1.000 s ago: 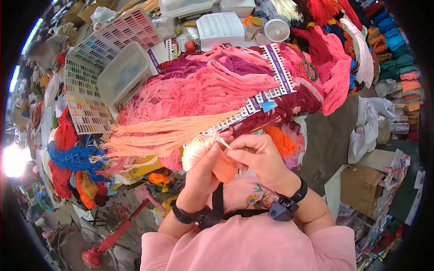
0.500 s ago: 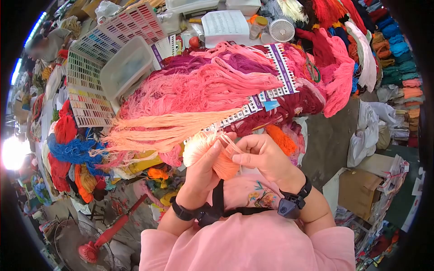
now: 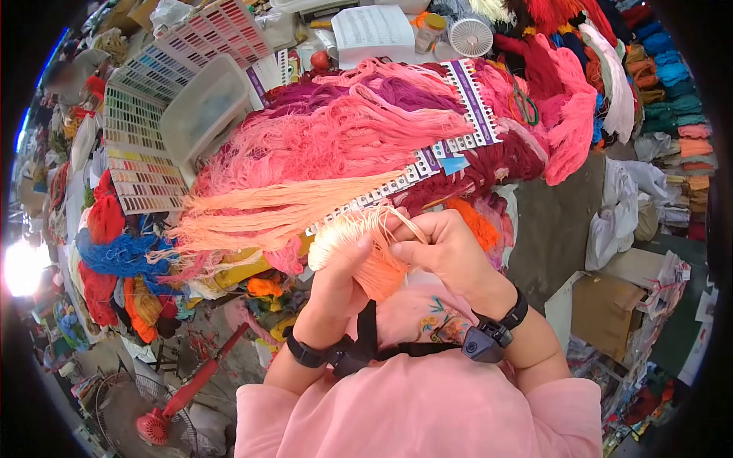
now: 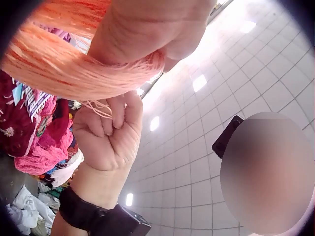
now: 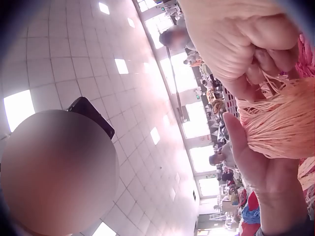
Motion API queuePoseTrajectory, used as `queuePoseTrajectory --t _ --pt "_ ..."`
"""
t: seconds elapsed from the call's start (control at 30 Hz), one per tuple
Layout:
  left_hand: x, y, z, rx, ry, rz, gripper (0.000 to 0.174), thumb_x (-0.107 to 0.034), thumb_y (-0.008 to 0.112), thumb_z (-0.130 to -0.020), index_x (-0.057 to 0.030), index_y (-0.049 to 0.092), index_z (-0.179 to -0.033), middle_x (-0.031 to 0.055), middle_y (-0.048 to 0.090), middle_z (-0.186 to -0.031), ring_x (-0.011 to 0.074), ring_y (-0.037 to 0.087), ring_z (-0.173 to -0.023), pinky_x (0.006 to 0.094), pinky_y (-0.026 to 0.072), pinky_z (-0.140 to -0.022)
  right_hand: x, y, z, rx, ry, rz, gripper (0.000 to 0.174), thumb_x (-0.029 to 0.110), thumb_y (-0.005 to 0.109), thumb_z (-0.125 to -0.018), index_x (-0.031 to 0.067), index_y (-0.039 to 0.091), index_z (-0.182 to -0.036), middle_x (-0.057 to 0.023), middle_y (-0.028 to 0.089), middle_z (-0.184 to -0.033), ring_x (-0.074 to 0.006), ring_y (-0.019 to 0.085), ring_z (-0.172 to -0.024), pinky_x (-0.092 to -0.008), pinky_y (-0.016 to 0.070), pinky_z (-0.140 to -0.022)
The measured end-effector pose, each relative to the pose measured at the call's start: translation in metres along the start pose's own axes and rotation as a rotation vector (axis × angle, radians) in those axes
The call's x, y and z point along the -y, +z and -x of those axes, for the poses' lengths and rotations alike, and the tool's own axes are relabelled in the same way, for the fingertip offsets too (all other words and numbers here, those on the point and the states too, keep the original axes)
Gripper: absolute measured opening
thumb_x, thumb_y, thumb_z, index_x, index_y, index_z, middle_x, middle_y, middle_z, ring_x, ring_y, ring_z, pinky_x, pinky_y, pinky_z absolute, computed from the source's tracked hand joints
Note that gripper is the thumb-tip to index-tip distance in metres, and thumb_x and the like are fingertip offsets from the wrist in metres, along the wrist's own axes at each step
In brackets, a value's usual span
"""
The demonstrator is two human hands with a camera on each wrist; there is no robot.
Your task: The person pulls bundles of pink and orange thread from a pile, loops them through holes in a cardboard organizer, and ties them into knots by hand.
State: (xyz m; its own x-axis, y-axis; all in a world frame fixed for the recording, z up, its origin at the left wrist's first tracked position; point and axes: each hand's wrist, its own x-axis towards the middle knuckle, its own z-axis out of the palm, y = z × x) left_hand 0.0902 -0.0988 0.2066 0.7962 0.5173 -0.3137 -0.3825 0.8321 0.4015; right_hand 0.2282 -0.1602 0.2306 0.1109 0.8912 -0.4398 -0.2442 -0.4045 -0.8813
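In front of the chest, my left hand (image 3: pixel 336 286) grips a peach skein of thread (image 3: pixel 385 275), pale at one end and deeper orange at the other. Its thumb lies across the near side of the skein (image 5: pixel 285 128). Against the skein's right side, my right hand (image 3: pixel 450 248) pinches a few strands that arch over its top. Curled fingers of the right hand (image 5: pixel 241 49) hold those strands in the right wrist view, and the left wrist view shows thin loops trailing by them. Just beyond both hands lies a peach hank (image 3: pixel 267 206) threaded on a punched card strip (image 3: pixel 374 195).
Pink and purple hanks (image 3: pixel 328 137) cover the table beyond. A shade card (image 3: pixel 145 114) leans behind a clear plastic tub (image 3: pixel 202 114) on the left. Paper sheets (image 3: pixel 374 34), a jar (image 3: pixel 430 34) and a small white fan (image 3: pixel 470 37) stand at the back. A red floor fan (image 3: pixel 153 427) is at lower left.
The strands pinched by my right hand now arch in a wider loop over the skein, whose threads are more fanned out. The left hand keeps its grip.
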Motion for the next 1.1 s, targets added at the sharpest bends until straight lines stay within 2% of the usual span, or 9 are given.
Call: queuePoseTrajectory --t 0.1,0.17,0.3,0.47,0.5,0.57,0.67,0.77,1.1 --pt "0.001 -0.003 -0.001 -0.059 0.003 -0.041 0.026 -0.010 0.049 -0.080 0.0031 0.048 -0.103 0.0114 0.052 -0.101 0.0189 0.051 -0.092 0.0303 0.0403 -0.080 0.006 0.002 0.004 -0.025 -0.038 -0.132 0.005 -0.001 0.053 -0.073 -0.0022 0.056 -0.069 0.0043 0.052 -0.066 -0.0019 0.045 -0.064 -0.0182 0.0390 -0.063" --pt "0.002 -0.006 -0.001 -0.067 -0.017 -0.021 0.024 -0.007 0.050 -0.079 0.0029 0.049 -0.100 0.0106 0.053 -0.098 0.0182 0.052 -0.090 0.0294 0.0410 -0.079 0.003 -0.003 0.005 0.007 0.080 -0.264 0.009 0.003 0.053 -0.074 0.0007 0.055 -0.066 0.0060 0.049 -0.062 -0.0008 0.041 -0.060 -0.0172 0.0358 -0.057" --pt "0.002 -0.008 0.002 -0.100 -0.001 -0.043 0.021 -0.008 0.050 -0.079 0.0023 0.051 -0.097 0.0103 0.054 -0.096 0.0179 0.053 -0.088 0.0298 0.0433 -0.076 -0.004 0.000 0.003 -0.014 -0.025 -0.264 0.007 0.006 0.053 -0.075 0.0027 0.055 -0.069 0.0058 0.049 -0.064 0.0000 0.040 -0.058 -0.0158 0.0307 -0.051" --pt "0.001 -0.004 0.002 -0.129 0.024 -0.043 0.024 -0.011 0.049 -0.080 0.0029 0.050 -0.100 0.0116 0.053 -0.099 0.0192 0.052 -0.090 0.0320 0.0442 -0.076 -0.004 -0.008 0.004 0.151 0.112 -0.586 0.005 0.008 0.053 -0.076 0.0026 0.054 -0.076 0.0047 0.051 -0.069 0.0003 0.041 -0.059 -0.0163 0.0305 -0.048" --pt "0.002 -0.005 0.002 -0.092 0.010 -0.008 0.025 -0.012 0.049 -0.081 0.0032 0.050 -0.101 0.0118 0.053 -0.099 0.0195 0.052 -0.091 0.0322 0.0437 -0.077 0.000 -0.005 0.006 0.151 0.114 -0.587 0.005 0.008 0.053 -0.076 0.0026 0.054 -0.076 0.0047 0.051 -0.069 0.0003 0.041 -0.059 -0.0163 0.0305 -0.048" --pt "0.003 -0.003 0.001 -0.056 -0.008 0.029 0.026 -0.012 0.048 -0.081 0.0035 0.049 -0.102 0.0121 0.053 -0.100 0.0198 0.052 -0.091 0.0324 0.0432 -0.078 0.009 0.004 0.007 -0.001 0.092 -0.226 0.009 0.009 0.053 -0.078 0.0010 0.056 -0.075 0.0045 0.052 -0.068 -0.0003 0.042 -0.059 -0.0166 0.0316 -0.049" --pt "0.002 0.003 0.002 -0.102 -0.041 -0.020 0.026 -0.011 0.048 -0.081 0.0033 0.048 -0.103 0.0120 0.053 -0.100 0.0201 0.052 -0.092 0.0325 0.0422 -0.079 0.000 0.004 0.003 -0.004 0.029 0.004 0.013 0.011 0.054 -0.078 -0.0010 0.058 -0.078 0.0054 0.052 -0.066 -0.0003 0.042 -0.058 -0.0160 0.0317 -0.049" --pt "0.002 0.001 0.001 -0.084 -0.023 -0.036 0.025 -0.011 0.047 -0.081 0.0028 0.048 -0.102 0.0114 0.053 -0.099 0.0195 0.052 -0.091 0.0318 0.0416 -0.080 0.005 0.005 0.005 -0.013 0.027 -0.198 0.013 0.009 0.054 -0.077 -0.0013 0.060 -0.081 0.0066 0.051 -0.065 0.0001 0.041 -0.057 -0.0157 0.0311 -0.048" --pt "0.004 -0.005 -0.002 -0.061 -0.012 0.036 0.023 -0.009 0.047 -0.081 0.0011 0.048 -0.102 0.0098 0.054 -0.096 0.0174 0.053 -0.088 0.0298 0.0426 -0.078 0.005 0.003 0.006 -0.036 0.127 -0.334 0.011 0.009 0.056 -0.073 0.0028 0.061 -0.082 0.0071 0.047 -0.059 0.0010 0.032 -0.049 -0.0156 0.0228 -0.043"
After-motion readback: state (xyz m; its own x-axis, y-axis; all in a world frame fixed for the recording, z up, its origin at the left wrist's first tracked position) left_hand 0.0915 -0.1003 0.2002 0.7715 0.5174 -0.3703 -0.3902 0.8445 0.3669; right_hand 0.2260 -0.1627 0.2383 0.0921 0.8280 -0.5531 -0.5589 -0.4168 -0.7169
